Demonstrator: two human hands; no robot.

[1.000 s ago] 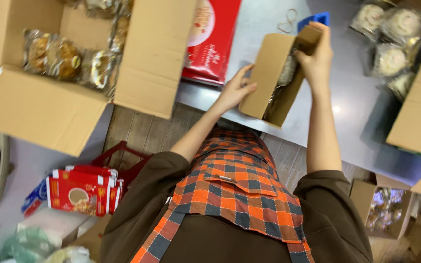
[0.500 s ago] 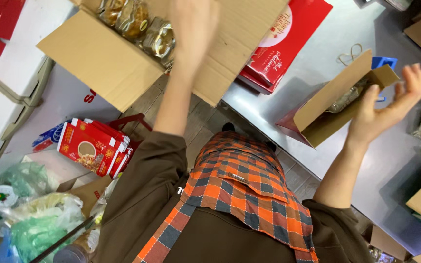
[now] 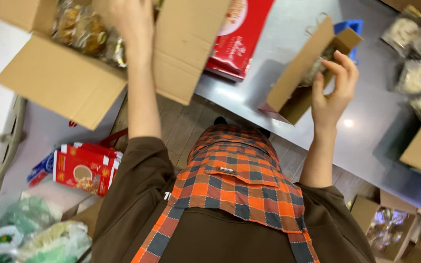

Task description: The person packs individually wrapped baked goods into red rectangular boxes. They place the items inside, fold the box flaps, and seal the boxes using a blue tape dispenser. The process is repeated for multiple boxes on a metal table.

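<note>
Overhead, left hand [image 3: 131, 24] reaching into snack carton [image 3: 69, 83], fingers unclear; right fingers [image 3: 339, 73] grasping tilted gift box [image 3: 298, 80], steadying its open mouth above bench [image 3: 278, 44].

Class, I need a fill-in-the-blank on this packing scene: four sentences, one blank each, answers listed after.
1. The left hand reaches into the big cardboard ____ of wrapped pastries.
2. The right hand holds a small brown box over the ____ table.
3. The apron is checked orange and ____.
4. The flat package on the table is ____.

Answers: box; metal; grey; red
</note>
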